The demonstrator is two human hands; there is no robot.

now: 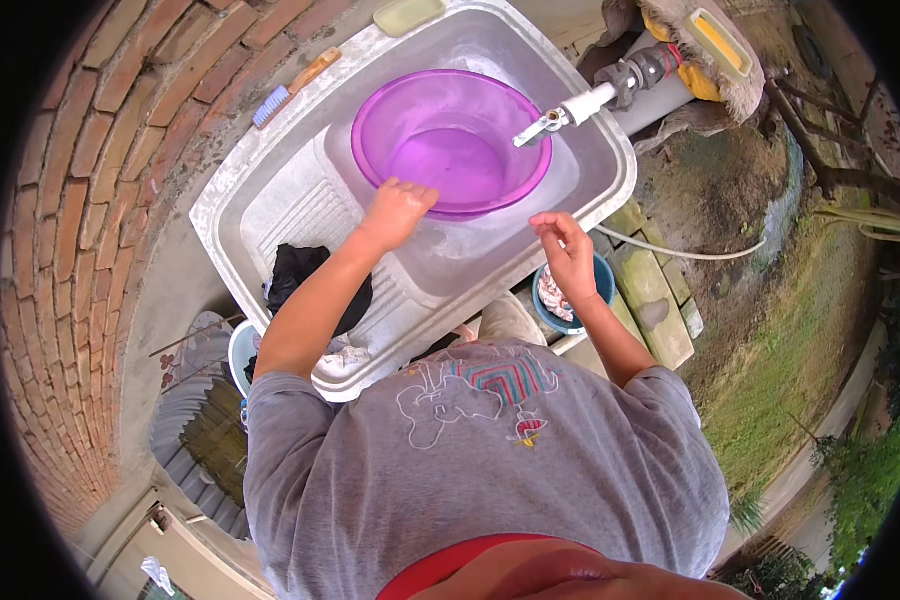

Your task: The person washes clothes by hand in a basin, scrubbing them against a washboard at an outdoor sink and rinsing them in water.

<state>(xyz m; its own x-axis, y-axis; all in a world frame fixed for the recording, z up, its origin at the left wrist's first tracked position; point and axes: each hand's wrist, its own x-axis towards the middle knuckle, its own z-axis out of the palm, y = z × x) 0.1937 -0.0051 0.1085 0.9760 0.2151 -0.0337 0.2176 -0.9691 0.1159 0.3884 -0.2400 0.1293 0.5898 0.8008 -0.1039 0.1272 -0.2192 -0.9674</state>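
A purple plastic basin (450,169) stands in the deep bowl of a grey laundry sink (615,154), with a little water apparently in its bottom. My left hand (401,214) is curled over the basin's near-left rim. Just off the sink's right front edge hangs my right hand (566,251), fingers bent and apart, holding nothing. A tap (544,127) on a white pipe reaches over the basin's right rim. Dark cloth (300,270) lies on the ribbed washboard (300,217), and a white cloth (343,361) rests nearer my body.
A wooden-handled scrubbing brush (296,86) and a pale soap dish (409,15) lie along the sink's far-left edge, beside a brick wall (112,135). Below my right hand sits a blue bucket (604,281) with cloth inside. A pale bucket (241,352) stands left; a hose (690,255) trails right.
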